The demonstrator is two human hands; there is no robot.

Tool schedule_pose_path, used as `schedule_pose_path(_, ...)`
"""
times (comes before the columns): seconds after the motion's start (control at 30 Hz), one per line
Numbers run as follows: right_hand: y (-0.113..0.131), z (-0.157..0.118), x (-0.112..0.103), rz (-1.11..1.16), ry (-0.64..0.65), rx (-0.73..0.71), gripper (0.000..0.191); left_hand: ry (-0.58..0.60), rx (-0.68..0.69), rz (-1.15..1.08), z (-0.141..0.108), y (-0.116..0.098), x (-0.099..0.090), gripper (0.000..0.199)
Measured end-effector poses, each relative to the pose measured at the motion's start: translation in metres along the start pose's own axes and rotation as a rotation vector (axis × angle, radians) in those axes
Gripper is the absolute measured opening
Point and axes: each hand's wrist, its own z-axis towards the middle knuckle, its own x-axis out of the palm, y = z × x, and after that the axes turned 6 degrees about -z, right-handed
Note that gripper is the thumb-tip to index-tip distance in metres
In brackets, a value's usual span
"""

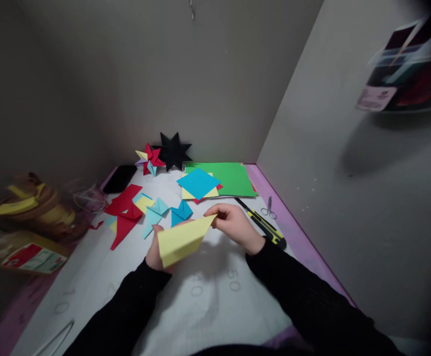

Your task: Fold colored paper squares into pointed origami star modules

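Note:
A pale yellow sheet of paper (182, 241), slanted along its right side, is held up above the table between both hands. My left hand (155, 253) grips its left end from behind, with most of the fingers hidden by the paper. At the upper right corner, my right hand (234, 225) pinches the paper between thumb and fingers. Just beyond the sheet lie a folded blue paper piece (181, 212), a folded light blue piece (156, 212) and folded red pieces (128, 220).
Green paper (234, 179) and a blue square (198, 183) lie at the back. A yellow-black utility knife (265, 225) and scissors (269, 208) rest on the right. Paper stars (174, 151) lean on the wall; a phone (120, 179) and a basket (33, 205) are left.

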Motion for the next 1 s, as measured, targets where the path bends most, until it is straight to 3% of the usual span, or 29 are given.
schedule_pose_path(0.1, -0.007, 0.005, -0.006, 0.018, -0.041, 0.077, 0.01, -0.058, 0.161, -0.018, 0.003, -0.004, -0.002, 0.09)
schedule_pose_path(0.17, -0.011, 0.006, -0.008, -0.007, -0.019, 0.078, 0.013, -0.082, 0.264, 0.061, 0.004, -0.005, -0.005, 0.08)
schedule_pose_path(0.3, -0.012, 0.007, -0.009, -0.066, 0.051, 0.083, 0.013, -0.259, 0.387, 0.351, 0.003, -0.007, -0.013, 0.042)
schedule_pose_path(0.37, -0.012, 0.007, -0.009, -0.085, 0.02, 0.077, 0.013, -0.339, 0.458, 0.513, 0.001, -0.01, -0.015, 0.028)
schedule_pose_path(0.5, -0.012, 0.007, -0.01, -0.037, -0.061, 0.09, 0.014, -0.433, 0.692, 0.799, -0.006, -0.016, -0.012, 0.022)
schedule_pose_path(0.57, -0.011, 0.006, -0.009, 0.069, -0.035, 0.143, 0.016, -0.47, 0.727, 0.859, -0.01, -0.019, -0.01, 0.021)
schedule_pose_path(0.67, -0.01, 0.005, -0.007, 0.255, 0.028, 0.208, 0.019, -0.53, 0.656, 0.868, -0.015, -0.02, -0.012, 0.017)
schedule_pose_path(0.87, -0.015, 0.004, -0.001, 0.349, 0.038, 0.125, 0.021, -0.403, 0.623, 0.637, -0.018, -0.022, -0.021, 0.03)
schedule_pose_path(1.0, -0.017, 0.003, -0.005, 0.281, -0.003, -0.007, 0.015, -0.299, 0.667, 0.628, -0.018, -0.025, -0.024, 0.021)
